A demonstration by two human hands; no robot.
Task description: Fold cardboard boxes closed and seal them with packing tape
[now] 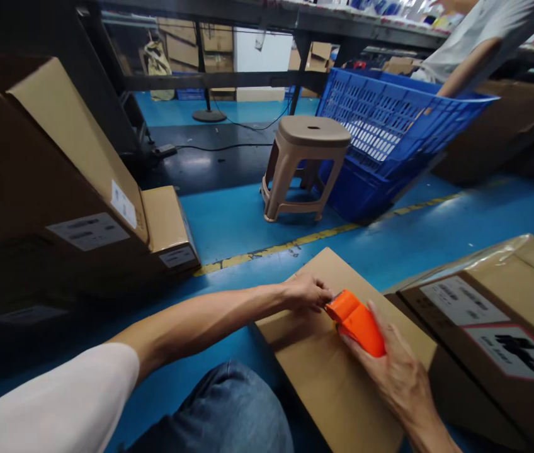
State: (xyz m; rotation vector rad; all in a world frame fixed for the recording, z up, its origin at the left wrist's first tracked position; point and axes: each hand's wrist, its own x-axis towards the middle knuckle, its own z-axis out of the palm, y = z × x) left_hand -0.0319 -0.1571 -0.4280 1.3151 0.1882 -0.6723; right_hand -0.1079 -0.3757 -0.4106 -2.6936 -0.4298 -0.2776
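The right hand (394,371) has its fingers wrapped around a bright orange, rounded plastic hand tool (359,324), just over the top of a plain brown cardboard box (318,384). The left hand (307,292) has its fingers bunched at the tool's front end; whether they pinch anything there, I cannot tell. With those fingers so near, a sudden slip of the right hand's grip could drive the front end into them, hurting them if its edge is sharp. Leaning hard might also dent the box's top. The tool's underside is hidden, the box's near end is cut off, and print on the taped brown carton (526,270) at right is too blurred to read.
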